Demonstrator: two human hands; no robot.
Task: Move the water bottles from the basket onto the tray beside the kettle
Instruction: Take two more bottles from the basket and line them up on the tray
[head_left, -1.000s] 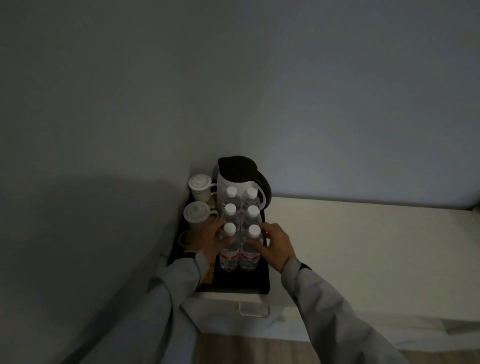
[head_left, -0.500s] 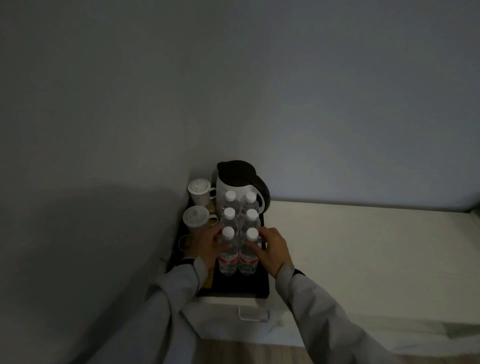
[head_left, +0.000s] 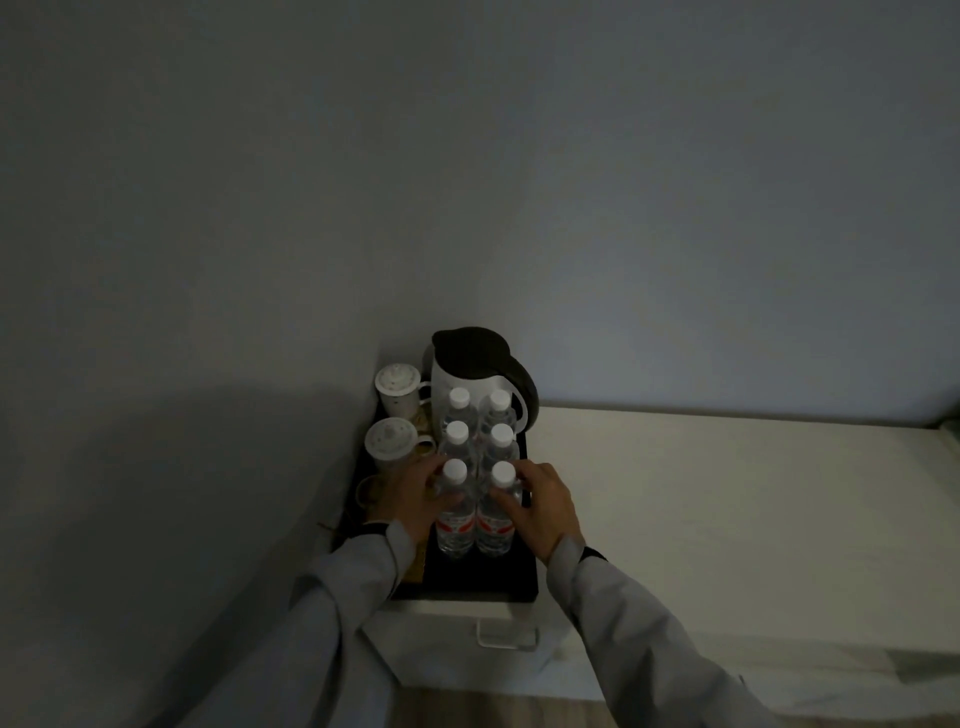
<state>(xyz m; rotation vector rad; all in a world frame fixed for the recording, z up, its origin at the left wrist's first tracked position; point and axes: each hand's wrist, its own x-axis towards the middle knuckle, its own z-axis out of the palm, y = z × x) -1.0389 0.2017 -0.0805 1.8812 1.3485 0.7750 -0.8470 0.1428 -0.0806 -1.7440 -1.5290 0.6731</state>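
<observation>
Several clear water bottles with white caps stand upright in two rows on a black tray, in front of a white kettle with a dark lid. My left hand wraps the near left bottle. My right hand wraps the near right bottle. Both near bottles have red labels and rest on the tray. No basket is in view.
Two lidded white cups stand on the tray's left side against the wall corner. The tray sits on a white cabinet top that stretches to the right. A drawer handle shows below the tray.
My hands have stayed on the two near bottles; the view has shifted slightly and the bottles sit about where they were.
</observation>
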